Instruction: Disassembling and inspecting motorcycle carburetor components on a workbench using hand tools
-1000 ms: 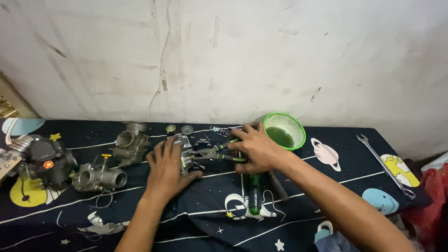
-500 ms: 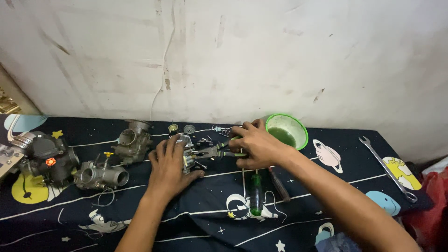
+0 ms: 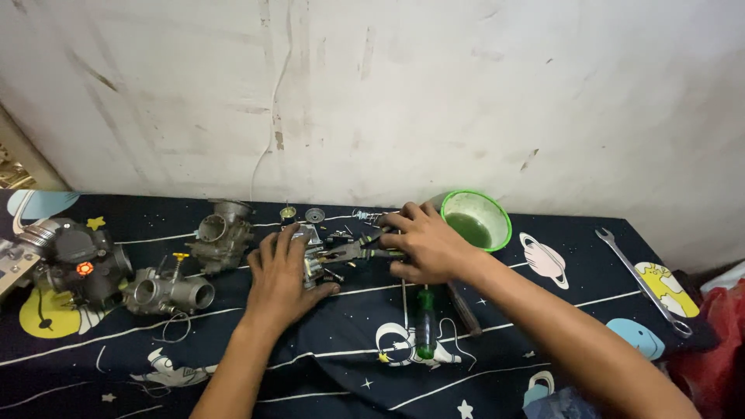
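Observation:
My left hand (image 3: 281, 278) lies flat on a small metal carburetor part (image 3: 314, 247) on the dark space-print cloth (image 3: 326, 372), pressing it down. My right hand (image 3: 423, 247) grips a pair of pliers (image 3: 358, 250) with green-black handles, its jaws pointing left into that part. Small screws and washers (image 3: 314, 214) lie just behind the hands.
Two carburetors (image 3: 219, 234) (image 3: 167, 292) and a dark engine part (image 3: 74, 260) sit at the left. A green bowl (image 3: 475, 220) with liquid stands right of my right hand. A green-handled screwdriver (image 3: 424, 322), another tool (image 3: 463, 309) and a wrench (image 3: 642, 281) lie on the cloth.
The view has shifted slightly; my right hand has slid a little left and lower with the pliers. My left hand stays on the part.

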